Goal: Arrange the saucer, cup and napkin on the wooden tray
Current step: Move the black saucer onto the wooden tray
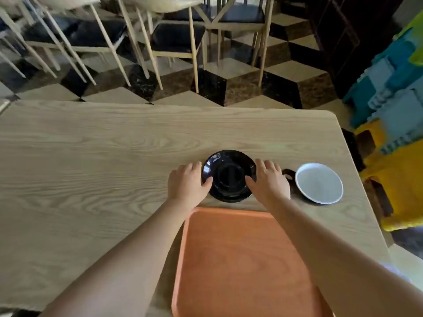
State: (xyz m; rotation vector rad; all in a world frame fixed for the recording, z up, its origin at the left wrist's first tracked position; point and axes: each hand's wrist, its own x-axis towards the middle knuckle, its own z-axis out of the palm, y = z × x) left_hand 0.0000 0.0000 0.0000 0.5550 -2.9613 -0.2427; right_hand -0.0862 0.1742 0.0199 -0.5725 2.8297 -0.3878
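The black saucer point(229, 176) lies flat on the light wood-grain tabletop point(91, 161), just beyond the far edge of the wooden tray point(240, 266), at the tray's 12 o'clock. The tray's orange-brown surface is bare and occupies the near right part of the view.

The left hand point(186, 185) rests at the saucer's 9 o'clock: fingers spread along the rim, thumb laid over the saucer's inner slope. The right hand point(269, 179) mirrors this at 3 o'clock, thumb on the inner slope, fingers outside the rim. Both hands are partly open and touch the saucer from opposite sides; whether the saucer is lifted off the tabletop cannot be determined.

At the right hand's 3 o'clock, a small dark object point(288, 173) is partly hidden behind the hand; its identity cannot be determined. Just beside it, further toward 3 o'clock, a white dish point(319, 183) with a grey interior sits on the tabletop near the right edge.

Beyond the tabletop, at 12 o'clock, pale wooden chairs point(176, 37) with dark seats stand on a floor point(242, 85) patterned in beige, brown and black.
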